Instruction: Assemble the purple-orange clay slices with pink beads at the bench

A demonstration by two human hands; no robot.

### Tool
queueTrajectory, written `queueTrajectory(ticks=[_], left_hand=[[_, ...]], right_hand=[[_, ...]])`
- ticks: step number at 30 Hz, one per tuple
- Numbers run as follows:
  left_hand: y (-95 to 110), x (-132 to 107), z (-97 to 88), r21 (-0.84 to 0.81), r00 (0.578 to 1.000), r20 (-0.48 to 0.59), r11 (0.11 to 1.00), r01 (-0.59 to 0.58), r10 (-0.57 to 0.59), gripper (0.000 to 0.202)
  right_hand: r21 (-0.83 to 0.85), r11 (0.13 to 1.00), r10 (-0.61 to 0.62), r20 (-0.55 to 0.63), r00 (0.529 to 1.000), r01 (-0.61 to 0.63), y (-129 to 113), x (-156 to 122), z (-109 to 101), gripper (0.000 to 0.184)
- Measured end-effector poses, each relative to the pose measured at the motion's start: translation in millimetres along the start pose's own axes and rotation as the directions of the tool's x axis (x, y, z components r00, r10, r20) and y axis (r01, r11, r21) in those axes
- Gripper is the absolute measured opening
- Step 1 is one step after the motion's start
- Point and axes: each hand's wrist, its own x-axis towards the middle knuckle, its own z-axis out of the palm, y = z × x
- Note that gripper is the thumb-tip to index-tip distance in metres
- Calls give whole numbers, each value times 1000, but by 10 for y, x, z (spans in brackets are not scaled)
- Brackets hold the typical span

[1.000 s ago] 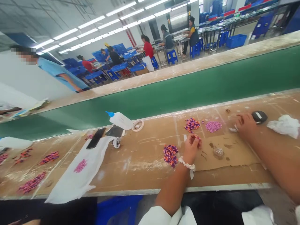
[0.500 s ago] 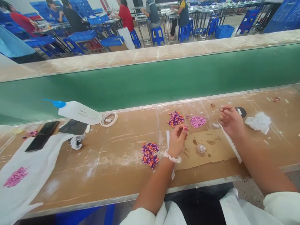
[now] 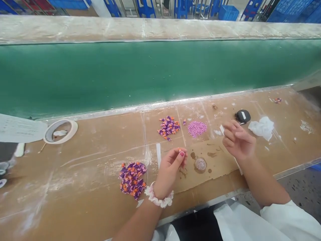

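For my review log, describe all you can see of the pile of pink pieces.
The pile of pink pieces is a loose, low, roughly round heap of small, bead-like grains, purplish pink; their material cannot be told. It lies on the brown worktop, just beyond the cardboard sheet and right of the farther purple-and-orange pile. Neither the left hand nor the right hand touches it.
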Motion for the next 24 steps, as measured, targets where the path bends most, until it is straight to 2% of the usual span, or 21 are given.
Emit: queueTrajectory(ticks=[5, 18, 24], left_hand=[[-25, -16, -17, 21, 1000, -2, 1000, 4, -4, 29], [-32, 13, -3, 44, 999, -20, 999, 29, -28, 31], [-43, 11, -9, 68, 999, -9, 997, 43, -42, 31]], right_hand=[[17, 1000, 23, 54, 998, -24, 3, -51, 7, 36], [-162, 987, -13, 68, 998, 24, -10, -116, 48, 46], [-186, 982, 14, 145, 989, 13, -27, -135, 73, 46]])
